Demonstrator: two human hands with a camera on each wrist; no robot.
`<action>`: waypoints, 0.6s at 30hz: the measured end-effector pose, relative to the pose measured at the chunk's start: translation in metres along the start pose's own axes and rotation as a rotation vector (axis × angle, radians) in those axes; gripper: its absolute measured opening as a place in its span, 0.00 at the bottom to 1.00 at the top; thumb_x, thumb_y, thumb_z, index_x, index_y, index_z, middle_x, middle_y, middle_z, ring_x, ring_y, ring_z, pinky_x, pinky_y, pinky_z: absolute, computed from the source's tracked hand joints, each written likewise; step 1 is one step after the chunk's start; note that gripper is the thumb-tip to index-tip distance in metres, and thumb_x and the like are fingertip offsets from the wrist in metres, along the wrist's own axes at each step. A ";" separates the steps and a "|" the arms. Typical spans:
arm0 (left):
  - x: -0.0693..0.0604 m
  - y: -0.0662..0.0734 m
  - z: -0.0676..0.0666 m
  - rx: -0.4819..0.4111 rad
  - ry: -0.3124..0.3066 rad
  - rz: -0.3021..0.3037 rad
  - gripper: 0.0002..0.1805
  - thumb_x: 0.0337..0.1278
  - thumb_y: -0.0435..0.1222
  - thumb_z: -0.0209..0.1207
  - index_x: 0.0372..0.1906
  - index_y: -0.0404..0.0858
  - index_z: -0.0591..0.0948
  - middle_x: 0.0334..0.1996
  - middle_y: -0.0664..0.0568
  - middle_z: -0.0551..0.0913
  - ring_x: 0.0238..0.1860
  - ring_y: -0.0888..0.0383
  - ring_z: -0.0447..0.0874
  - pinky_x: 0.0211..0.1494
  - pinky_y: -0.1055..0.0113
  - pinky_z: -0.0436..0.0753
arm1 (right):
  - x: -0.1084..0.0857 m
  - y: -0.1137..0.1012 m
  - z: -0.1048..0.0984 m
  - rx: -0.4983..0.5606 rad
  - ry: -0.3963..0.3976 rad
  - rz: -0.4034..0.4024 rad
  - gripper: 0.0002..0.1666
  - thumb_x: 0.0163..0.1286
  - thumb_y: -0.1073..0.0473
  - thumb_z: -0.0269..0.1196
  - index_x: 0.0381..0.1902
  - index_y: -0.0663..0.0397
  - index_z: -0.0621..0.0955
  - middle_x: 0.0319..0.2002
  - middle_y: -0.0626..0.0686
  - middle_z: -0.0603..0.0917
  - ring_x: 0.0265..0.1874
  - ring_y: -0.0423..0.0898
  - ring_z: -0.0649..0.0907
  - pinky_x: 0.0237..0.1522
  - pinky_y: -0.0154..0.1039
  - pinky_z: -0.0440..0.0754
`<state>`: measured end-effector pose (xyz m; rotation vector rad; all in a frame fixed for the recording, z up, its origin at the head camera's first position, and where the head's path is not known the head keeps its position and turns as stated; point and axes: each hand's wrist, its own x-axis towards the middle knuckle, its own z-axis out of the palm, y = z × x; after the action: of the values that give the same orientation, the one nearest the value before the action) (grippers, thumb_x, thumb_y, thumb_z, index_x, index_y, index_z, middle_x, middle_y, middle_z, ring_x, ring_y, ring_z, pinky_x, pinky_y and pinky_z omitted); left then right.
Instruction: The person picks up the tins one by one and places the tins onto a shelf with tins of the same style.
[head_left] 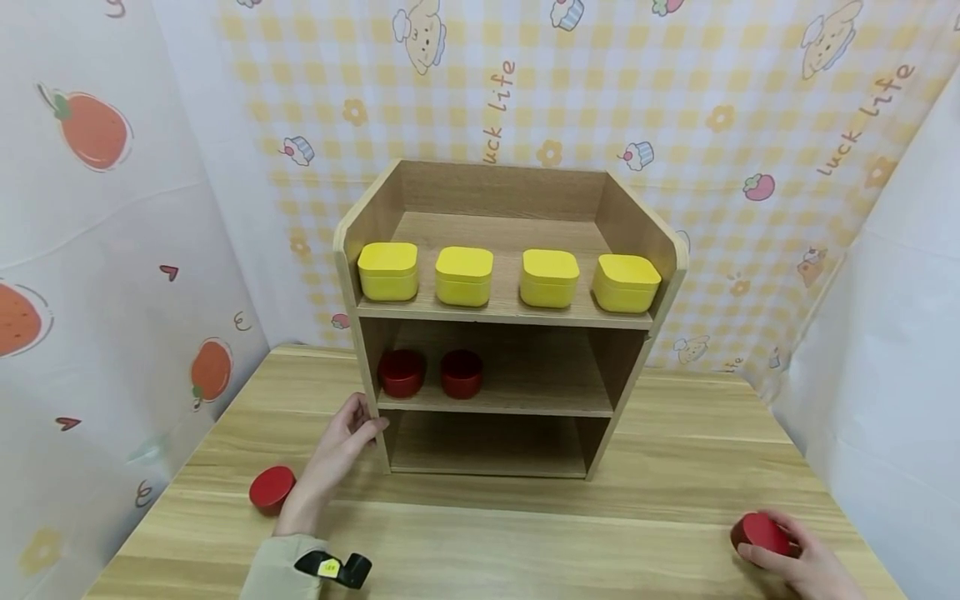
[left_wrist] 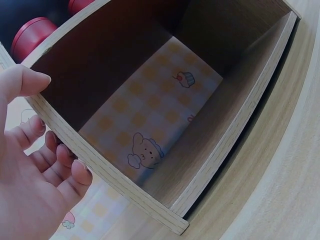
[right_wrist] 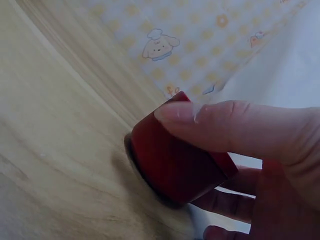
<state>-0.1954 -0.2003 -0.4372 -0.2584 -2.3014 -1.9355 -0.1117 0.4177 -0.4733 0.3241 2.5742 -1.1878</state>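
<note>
At the left side panel of the wooden shelf [head_left: 487, 412] is my left hand [head_left: 339, 454], its thumb at the panel's front edge and fingers on the outer side; the left wrist view shows this hand [left_wrist: 40, 165] around the edge. Low on the right, my right hand [head_left: 806, 558] grips a red round container [head_left: 761, 533] between thumb and fingers. The right wrist view shows the container [right_wrist: 175, 155] at the tabletop, slightly tilted, with the thumb of my right hand [right_wrist: 240, 145] across it.
Four-sided yellow boxes [head_left: 465, 277] stand in a row on the top shelf. Two red containers [head_left: 461, 374] sit on the middle shelf, towards the left. Another red container [head_left: 272, 489] lies on the table [head_left: 525, 546] beside my left forearm. Patterned curtains surround the table.
</note>
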 end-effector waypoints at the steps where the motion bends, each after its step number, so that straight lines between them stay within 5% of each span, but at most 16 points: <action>1: 0.000 0.000 0.000 0.000 0.000 0.002 0.09 0.63 0.30 0.56 0.40 0.33 0.66 0.29 0.47 0.66 0.31 0.55 0.70 0.36 0.64 0.75 | 0.000 0.000 0.000 -0.002 -0.001 -0.002 0.48 0.67 0.46 0.63 0.69 0.71 0.55 0.51 0.68 0.76 0.44 0.53 0.77 0.37 0.42 0.77; 11: 0.000 -0.002 0.001 0.010 0.004 0.006 0.09 0.63 0.30 0.56 0.39 0.34 0.66 0.28 0.48 0.67 0.31 0.54 0.71 0.36 0.64 0.76 | 0.001 -0.018 0.005 -0.056 0.021 0.026 0.49 0.67 0.42 0.63 0.70 0.67 0.57 0.52 0.67 0.75 0.45 0.56 0.76 0.36 0.42 0.77; 18: 0.000 -0.001 0.000 0.018 0.001 -0.002 0.09 0.63 0.31 0.55 0.40 0.34 0.66 0.29 0.47 0.67 0.32 0.49 0.71 0.37 0.64 0.76 | 0.000 -0.049 0.019 0.077 0.047 -0.055 0.46 0.67 0.49 0.66 0.72 0.62 0.57 0.60 0.70 0.70 0.51 0.55 0.74 0.39 0.40 0.77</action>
<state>-0.1956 -0.2005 -0.4386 -0.2535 -2.3182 -1.9147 -0.1243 0.3722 -0.4507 0.3027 2.5978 -1.3168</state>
